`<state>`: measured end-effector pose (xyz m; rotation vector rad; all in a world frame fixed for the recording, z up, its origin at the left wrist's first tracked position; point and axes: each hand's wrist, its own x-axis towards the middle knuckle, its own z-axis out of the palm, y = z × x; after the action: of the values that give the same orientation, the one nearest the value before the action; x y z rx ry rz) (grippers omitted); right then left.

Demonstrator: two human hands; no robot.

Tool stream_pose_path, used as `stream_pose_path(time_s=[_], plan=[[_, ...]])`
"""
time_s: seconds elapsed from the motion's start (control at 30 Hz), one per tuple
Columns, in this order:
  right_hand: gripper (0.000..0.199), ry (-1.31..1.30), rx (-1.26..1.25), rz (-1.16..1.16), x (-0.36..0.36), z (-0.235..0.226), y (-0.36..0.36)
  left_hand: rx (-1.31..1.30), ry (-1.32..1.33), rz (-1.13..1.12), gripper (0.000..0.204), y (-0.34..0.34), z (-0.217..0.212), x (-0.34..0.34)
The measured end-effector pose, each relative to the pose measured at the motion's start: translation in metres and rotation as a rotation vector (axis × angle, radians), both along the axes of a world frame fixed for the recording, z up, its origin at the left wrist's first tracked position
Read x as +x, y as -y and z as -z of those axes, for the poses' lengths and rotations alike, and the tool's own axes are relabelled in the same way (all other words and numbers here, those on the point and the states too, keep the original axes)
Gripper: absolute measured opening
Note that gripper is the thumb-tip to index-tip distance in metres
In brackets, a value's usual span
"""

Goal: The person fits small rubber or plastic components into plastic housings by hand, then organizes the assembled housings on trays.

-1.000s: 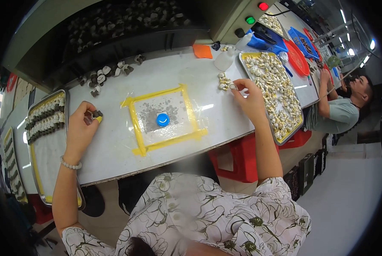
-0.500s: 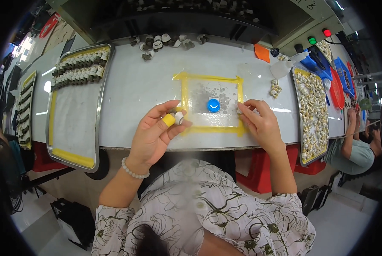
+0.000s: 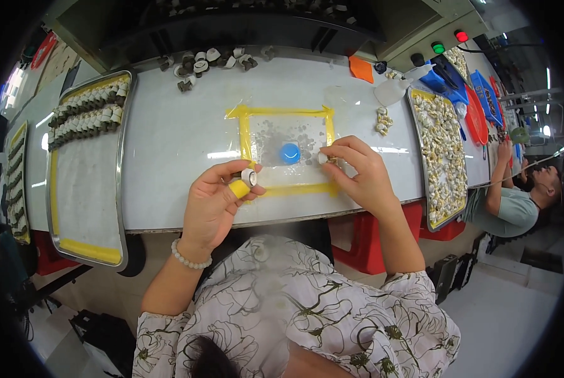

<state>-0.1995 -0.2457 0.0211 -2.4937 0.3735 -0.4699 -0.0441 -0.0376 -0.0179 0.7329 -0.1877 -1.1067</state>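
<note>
1. At far L, seeing a narrow tray (image 3: 21, 238) w/ several rows of dark parts (image 3: 17, 179).
2. Next to it, seeing a bigger tray (image 3: 89, 195), bearing at its back end two rows of white-and-dark parts (image 3: 86, 123).
3. Nr the machine (image 3: 250, 41), noticing loose parts (image 3: 200, 65) lying in a group on the white table (image 3: 174, 151).
4. W/ L hand (image 3: 209, 205), wearing a bead bracelet (image 3: 190, 257) and a yellow cover (image 3: 238, 188) on the thumb; grasping a white ring-shaped part (image 3: 249, 177) btwn thumb and fingers, by the front L corner of the tape frame (image 3: 282, 112).
5. Inside this frame, seeing a blue round piece (image 3: 290, 153).
6. W/ R hand (image 3: 364, 176), pinching a small pale part (image 3: 323, 157) just R of the blue round piece; not being able to tell if touching the table.
7. Further R, seeing an orange sheet (image 3: 360, 69), a small heap (image 3: 383, 121) of pale parts and a translucent bottle (image 3: 392, 92).
8. Beside these, seeing a full tray (image 3: 437, 218) of similar pale parts.
9. At far R, seeing a red tray (image 3: 476, 116) and a co-worker (image 3: 512, 205) in light green top.
</note>
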Motion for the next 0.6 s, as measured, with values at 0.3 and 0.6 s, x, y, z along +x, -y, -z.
stream_pose_path(time_s=[0.3, 0.6], plan=[[0.022, -0.135, 0.04, -0.114, 0.037, -0.013, -0.008, 0.033, 0.129, 0.014, 0.033, -0.003, 0.005, -0.003], [0.023, -0.197, -0.055, -0.188, 0.045, -0.013, -0.006, 0.022, 0.144, -0.028, 0.028, -0.002, 0.004, -0.004]])
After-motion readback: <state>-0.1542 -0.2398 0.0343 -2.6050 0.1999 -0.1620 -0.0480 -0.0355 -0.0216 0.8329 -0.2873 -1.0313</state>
